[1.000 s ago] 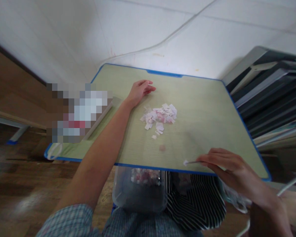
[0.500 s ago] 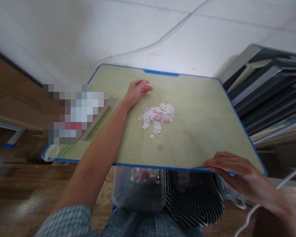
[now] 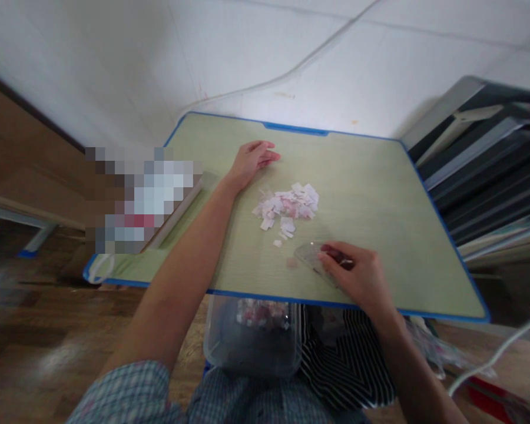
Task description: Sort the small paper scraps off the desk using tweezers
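A clear plastic piece [image 3: 308, 254] sits on the near side of the paper pile, a little to its right, over the bench [image 3: 406, 235]. The right hand [image 3: 351, 265] has it pinched at its right end, thumb and fingers drawn close together; whether anything else is tucked between the fingers I cannot tell. Just left of the plastic, and nearer the person than the pile, lies a small pinkish piece [image 3: 291, 262].

The paper pile [image 3: 287, 203] itself is a loose heap of white and pink scraps, a few strayed toward its near side. Beyond it and to its left, the left hand [image 3: 256, 156] rests apart from the scraps, fingers loosely bent and slightly spread, with nothing seen in them.

Farther left of the pile stands a box [image 3: 176, 213], its top blurred out, with a white loop [image 3: 102, 268] at its near end. On the pile's near side, below the bench edge, are a clear tub [image 3: 251, 350] with shiny packets [image 3: 262, 312] in it and, to the right, a striped cloth [image 3: 357, 359]. Well right of the pile, dark frames [image 3: 477, 159] lean together; behind it, a cable [image 3: 300, 68] crosses the wall [image 3: 247, 35].
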{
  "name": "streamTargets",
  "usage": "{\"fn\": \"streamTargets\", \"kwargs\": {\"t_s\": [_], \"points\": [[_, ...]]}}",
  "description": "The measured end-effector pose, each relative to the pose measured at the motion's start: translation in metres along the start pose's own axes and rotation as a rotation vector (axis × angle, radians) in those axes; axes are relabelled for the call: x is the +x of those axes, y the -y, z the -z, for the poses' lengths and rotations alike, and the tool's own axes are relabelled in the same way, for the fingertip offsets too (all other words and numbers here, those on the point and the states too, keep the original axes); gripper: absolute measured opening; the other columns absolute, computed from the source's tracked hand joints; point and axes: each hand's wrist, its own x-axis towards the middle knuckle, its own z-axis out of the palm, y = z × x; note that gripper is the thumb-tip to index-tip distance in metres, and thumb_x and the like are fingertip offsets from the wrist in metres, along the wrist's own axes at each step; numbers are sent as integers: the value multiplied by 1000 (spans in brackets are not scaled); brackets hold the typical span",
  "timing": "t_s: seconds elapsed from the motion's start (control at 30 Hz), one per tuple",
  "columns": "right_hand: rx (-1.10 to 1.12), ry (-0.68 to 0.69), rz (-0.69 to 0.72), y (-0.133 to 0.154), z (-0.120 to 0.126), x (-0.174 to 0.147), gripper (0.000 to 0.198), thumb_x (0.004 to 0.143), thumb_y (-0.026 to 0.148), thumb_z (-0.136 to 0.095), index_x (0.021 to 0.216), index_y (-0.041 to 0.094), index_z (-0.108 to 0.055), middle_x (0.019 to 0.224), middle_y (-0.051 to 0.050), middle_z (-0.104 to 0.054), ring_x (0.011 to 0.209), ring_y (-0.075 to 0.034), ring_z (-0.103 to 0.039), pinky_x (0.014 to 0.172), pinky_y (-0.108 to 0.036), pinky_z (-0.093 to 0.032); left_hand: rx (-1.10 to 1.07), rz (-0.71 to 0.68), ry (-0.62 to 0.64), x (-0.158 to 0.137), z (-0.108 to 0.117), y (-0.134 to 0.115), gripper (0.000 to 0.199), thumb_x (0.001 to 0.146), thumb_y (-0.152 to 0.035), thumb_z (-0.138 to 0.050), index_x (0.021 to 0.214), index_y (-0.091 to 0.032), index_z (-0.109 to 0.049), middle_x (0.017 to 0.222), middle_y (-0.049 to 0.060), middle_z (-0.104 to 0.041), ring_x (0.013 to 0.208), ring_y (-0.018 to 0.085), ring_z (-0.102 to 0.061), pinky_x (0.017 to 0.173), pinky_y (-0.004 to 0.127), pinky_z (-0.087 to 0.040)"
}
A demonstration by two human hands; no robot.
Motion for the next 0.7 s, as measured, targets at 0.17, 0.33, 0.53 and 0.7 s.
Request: {"fn": "streamTargets", "kwargs": {"t_s": [0.17, 0.33, 0.53, 0.7], "points": [[-8, 165, 115, 24, -18, 6, 15, 73, 17, -58, 77, 13, -72, 67, -6, -72, 54, -15, -64, 51, -24, -50, -14, 2, 4, 0, 1, 0, 17, 87, -30, -47, 86, -16, -56, 71, 2, -67, 76, 10, -66, 79, 21, -48], [-24, 285, 218, 36, -25, 3, 15, 73, 10, -59, 80, 14, -72, 73, -5, -74, 59, -15, -66, 56, -24, -51, -4, -5, 14, -1, 1, 0, 18, 86, -32, -48, 86, -16, -56, 71, 1, -67, 78, 10, -66, 79, 21, -48], [-7, 355, 284, 42, -27, -5, 13, 75, 9, -62, 82, 15, -71, 75, -4, -74, 62, -14, -67, 62, -23, -52, -15, -20, 23, 0, 1, 1, 17, 88, -29, -45, 86, -16, -56, 71, 1, -67, 78, 10, -66, 81, 23, -48], [-14, 421, 324, 46, -26, -10, 12, 77, 11, -61, 82, 16, -70, 76, -2, -73, 66, -13, -66, 65, -23, -51, -6, -16, 20, 0, 1, 1, 17, 88, -29, -44, 86, -16, -56, 71, 1, -67, 77, 10, -66, 81, 23, -48]]}}
